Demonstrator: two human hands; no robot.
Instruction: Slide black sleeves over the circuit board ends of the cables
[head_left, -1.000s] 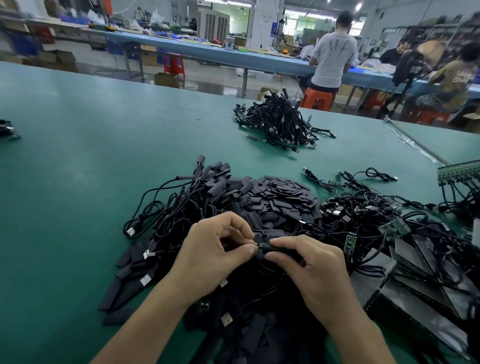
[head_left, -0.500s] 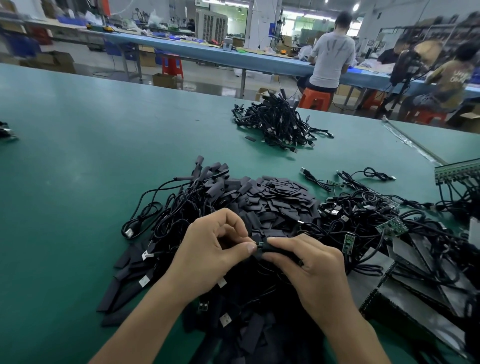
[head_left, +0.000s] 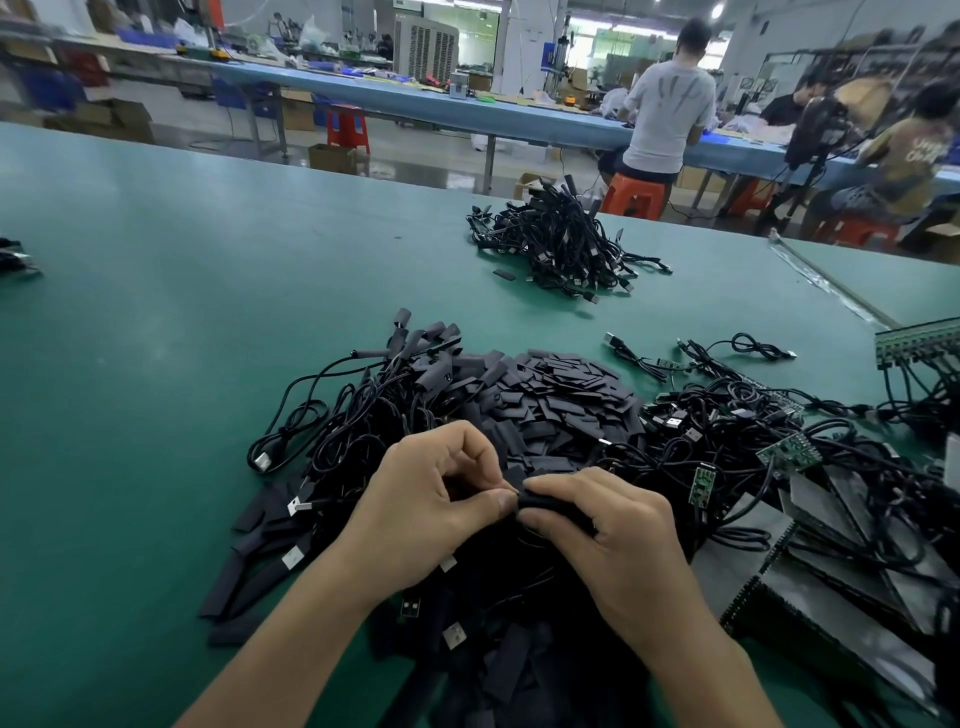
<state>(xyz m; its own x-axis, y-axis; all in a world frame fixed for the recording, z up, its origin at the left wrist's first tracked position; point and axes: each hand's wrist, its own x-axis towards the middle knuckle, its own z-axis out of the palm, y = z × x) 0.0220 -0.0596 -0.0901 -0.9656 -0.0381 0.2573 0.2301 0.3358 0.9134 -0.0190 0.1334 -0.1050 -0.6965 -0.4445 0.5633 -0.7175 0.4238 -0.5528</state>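
Caught them mid-sleeve. The right hand (head_left: 613, 525) has a pinching grip on one black sleeve (head_left: 550, 501), low over the middle of the mess. The left hand (head_left: 436, 499) pinches at its open end, thumb against forefinger. It's probably feeding a board in, but that board's hidden, so I can't tell how far on it is.

Progress-wise, the far heap (head_left: 561, 244) of cables on the counter (head_left: 156, 312) looks finished, plus a sleeved bunch (head_left: 415, 358) on the near left. Plenty left though: bare green boards (head_left: 789, 453) in the tangle on the right, and a big mound of loose sleeves (head_left: 561, 395).
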